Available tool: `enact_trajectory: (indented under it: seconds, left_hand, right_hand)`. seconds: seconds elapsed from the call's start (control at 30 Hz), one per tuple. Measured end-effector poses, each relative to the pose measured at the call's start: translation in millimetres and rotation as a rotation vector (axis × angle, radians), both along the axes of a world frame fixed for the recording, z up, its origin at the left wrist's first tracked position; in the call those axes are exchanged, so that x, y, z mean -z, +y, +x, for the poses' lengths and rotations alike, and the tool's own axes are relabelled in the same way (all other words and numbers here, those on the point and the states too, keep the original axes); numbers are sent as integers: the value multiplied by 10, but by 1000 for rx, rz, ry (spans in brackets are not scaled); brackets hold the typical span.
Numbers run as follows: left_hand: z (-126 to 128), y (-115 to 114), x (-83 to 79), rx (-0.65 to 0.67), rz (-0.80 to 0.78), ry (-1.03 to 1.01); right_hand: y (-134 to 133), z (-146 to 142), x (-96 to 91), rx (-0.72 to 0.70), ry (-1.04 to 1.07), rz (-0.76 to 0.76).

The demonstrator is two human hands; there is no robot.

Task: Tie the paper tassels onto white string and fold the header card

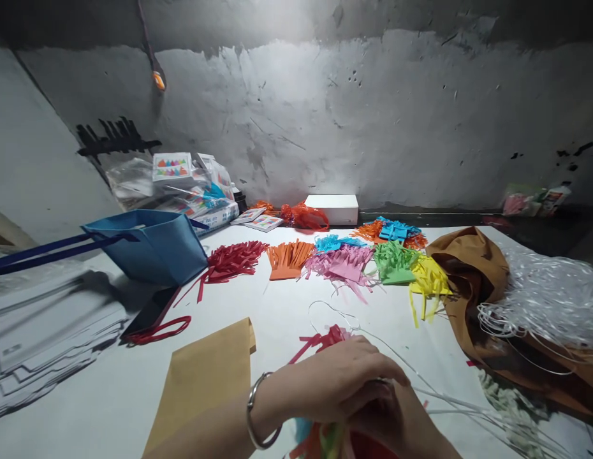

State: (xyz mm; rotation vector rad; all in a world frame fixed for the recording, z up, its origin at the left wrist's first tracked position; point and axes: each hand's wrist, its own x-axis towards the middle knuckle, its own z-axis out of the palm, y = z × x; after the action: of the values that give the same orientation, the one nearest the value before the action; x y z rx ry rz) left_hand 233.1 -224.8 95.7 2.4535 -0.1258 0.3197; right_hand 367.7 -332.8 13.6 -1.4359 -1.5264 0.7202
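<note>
My left hand [320, 386], with a silver bangle [252, 408] at its wrist, curls over my right hand [402, 411] near the front edge. Both are closed with their fingers pressed together. A red fringed paper tassel [333, 336] pokes out beyond my left knuckles and seems to be in that hand. What the right fingers grip is hidden. Beneath the hands show orange, green and yellow paper strips [328, 440], partly covered. Thin white cord [392, 350] loops just past the hands and runs off to the right.
Behind lie fringed papers: red [236, 260], orange [289, 260], pink [347, 264], green [396, 262], yellow [430, 279]. At left are a blue bag [153, 248], a phone [150, 312] and brown paper [205, 376]. Brown cloth [468, 274] and a cord bundle [555, 299] lie right.
</note>
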Motion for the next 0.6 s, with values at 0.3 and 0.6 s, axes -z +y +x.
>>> enact_trajectory:
  seconds: [0.3,0.6]
  left_hand:
    - [-193,-17,537,-291,-331,45]
    - [-137,-89,917,-299,-370,143]
  right_hand:
    - [-181,113,145,150,157,-13]
    - [-86,49,173,33,229,28]
